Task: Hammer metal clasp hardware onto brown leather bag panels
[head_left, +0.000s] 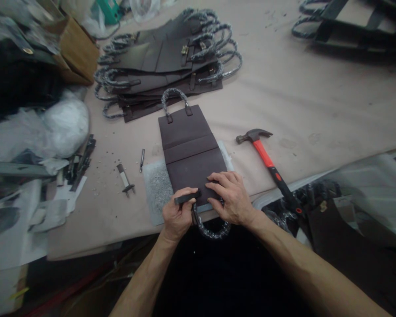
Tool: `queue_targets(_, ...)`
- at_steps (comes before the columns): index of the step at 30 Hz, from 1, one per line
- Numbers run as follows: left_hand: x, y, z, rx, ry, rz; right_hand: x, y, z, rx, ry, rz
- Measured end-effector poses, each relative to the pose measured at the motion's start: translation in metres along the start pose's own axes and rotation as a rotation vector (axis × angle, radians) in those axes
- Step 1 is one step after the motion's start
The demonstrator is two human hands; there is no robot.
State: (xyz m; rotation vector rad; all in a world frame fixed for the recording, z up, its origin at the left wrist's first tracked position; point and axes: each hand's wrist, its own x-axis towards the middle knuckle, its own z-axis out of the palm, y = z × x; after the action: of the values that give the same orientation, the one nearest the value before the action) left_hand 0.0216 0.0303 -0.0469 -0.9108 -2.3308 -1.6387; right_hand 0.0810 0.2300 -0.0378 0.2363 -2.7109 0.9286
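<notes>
A dark brown leather bag panel (193, 169) lies on a grey, pitted pad (155, 189) at the table's near edge. One plastic-wrapped handle (174, 93) stands at its far end; a second wrapped handle (214, 234) hangs toward me over the edge. My left hand (178, 213) is closed, pinching a short dark strap (187, 197) at the panel's near left corner. My right hand (229, 193) rests on the panel's near right part, fingers spread. Beneath its palm, part of the near handle is hidden.
Right of the panel lies a claw hammer (267, 160) with a red and black grip. A pronged punch (125, 180) and a small metal rod (142, 160) are on the left. Behind is a stack of similar panels (161, 53). A bin (359, 176) holds more at right.
</notes>
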Motion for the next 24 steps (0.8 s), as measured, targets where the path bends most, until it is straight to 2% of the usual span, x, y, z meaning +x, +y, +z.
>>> queue_targets(10, 0.006, 0.0, 0.014, 0.245, -0.043, 0.14, -0.001, 0.001, 0.001, 0.008, 0.009, -0.005)
queue_targets(13, 0.006, 0.0, 0.015, 0.237, -0.041, 0.151, -0.001, 0.002, -0.006, 0.094, 0.029, -0.026)
queue_targets(15, 0.005, -0.001, 0.016, 0.226, -0.041, 0.131, -0.003, 0.009, -0.018, 0.115, 0.103, -0.002)
queue_targets(17, 0.004, -0.002, 0.017, 0.218, -0.037, 0.112, -0.01, 0.021, -0.035, 0.015, 0.223, 0.092)
queue_targets(19, 0.003, -0.003, 0.018, 0.202, -0.024, 0.109, -0.02, 0.038, -0.052, -0.18, 0.282, 0.255)
queue_targets(20, 0.003, -0.003, 0.019, 0.19, -0.019, 0.11, -0.025, 0.047, -0.06, -0.275, 0.26, 0.352)
queue_targets(22, 0.003, -0.004, 0.02, 0.166, -0.017, 0.108, -0.032, 0.063, -0.073, -0.383, 0.134, 0.532)
queue_targets(24, 0.003, -0.004, 0.021, 0.15, -0.02, 0.106, -0.032, 0.075, -0.083, -0.298, 0.031, 0.719)
